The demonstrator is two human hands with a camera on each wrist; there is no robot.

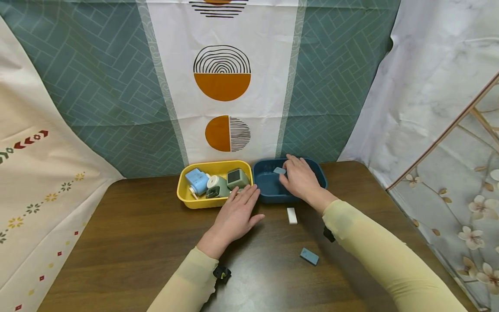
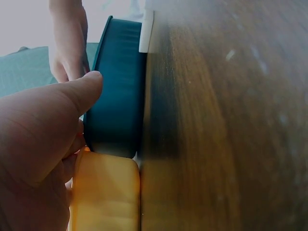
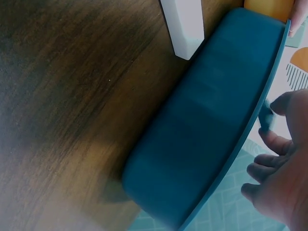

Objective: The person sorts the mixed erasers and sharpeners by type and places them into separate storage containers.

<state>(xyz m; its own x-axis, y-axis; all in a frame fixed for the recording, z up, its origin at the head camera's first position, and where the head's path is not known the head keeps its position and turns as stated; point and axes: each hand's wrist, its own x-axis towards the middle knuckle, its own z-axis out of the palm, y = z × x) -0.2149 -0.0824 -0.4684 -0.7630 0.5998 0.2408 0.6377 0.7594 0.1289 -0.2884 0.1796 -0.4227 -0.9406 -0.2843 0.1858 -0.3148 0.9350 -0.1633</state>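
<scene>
My right hand [image 1: 301, 177] reaches over the dark blue bin [image 1: 274, 198]. Its thumb and index finger pinch a small light blue block [image 1: 279, 170] by the ends; in the right wrist view this block [image 3: 265, 115] looks blurred, above the rim. My left hand [image 1: 238, 215] lies with fairly straight fingers at the right front corner of the yellow bin [image 1: 202, 205], fingertips at its rim close to the blue bin. A white block [image 1: 292, 216] lies just in front of the blue bin. Nearer me on the table is a blue-grey block [image 1: 309, 256].
Inside the yellow bin are a light blue bottle-like item [image 1: 198, 181], a green-and-white rounded item [image 1: 218, 185] and a green cube-shaped item [image 1: 237, 178] with a dark face. Both bins stand side by side at the back edge of the wooden table [image 1: 136, 242], before a patterned curtain [image 1: 269, 86].
</scene>
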